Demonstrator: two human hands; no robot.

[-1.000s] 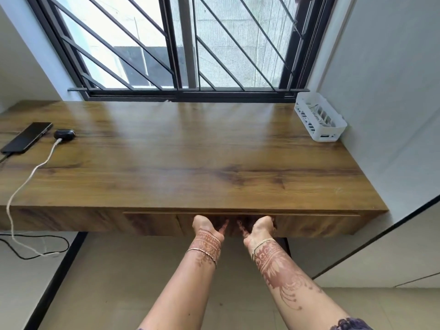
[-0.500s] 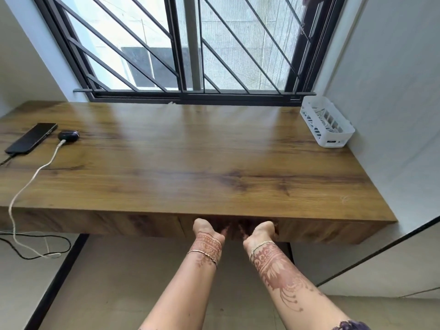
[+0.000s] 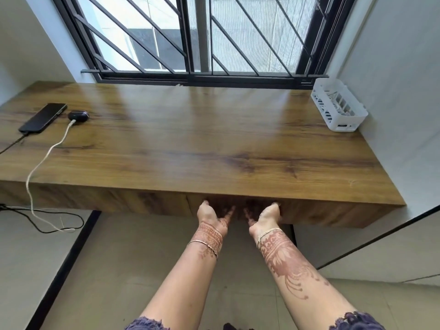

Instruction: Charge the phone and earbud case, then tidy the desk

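A black phone (image 3: 42,117) lies at the far left of the wooden desk (image 3: 214,144) with a black cable (image 3: 12,145) in its near end. Beside it sits the dark earbud case (image 3: 78,115), and a white cable (image 3: 40,163) plugged into it runs off the front edge. My left hand (image 3: 210,214) and my right hand (image 3: 265,214) are side by side against the drawer front (image 3: 240,206) under the desk's front edge. Their fingers are hooked below it and hidden, and the thumbs point inward.
A white slotted basket (image 3: 338,108) holding small items stands at the back right corner against the wall. A barred window (image 3: 195,39) runs along the back. Both cables loop on the floor (image 3: 54,225) at the left.
The drawer's top edge, visible as a line a second ago, now sits flush under the desktop. Both hands have moved forward with it, and the view has shifted closer and to the left.
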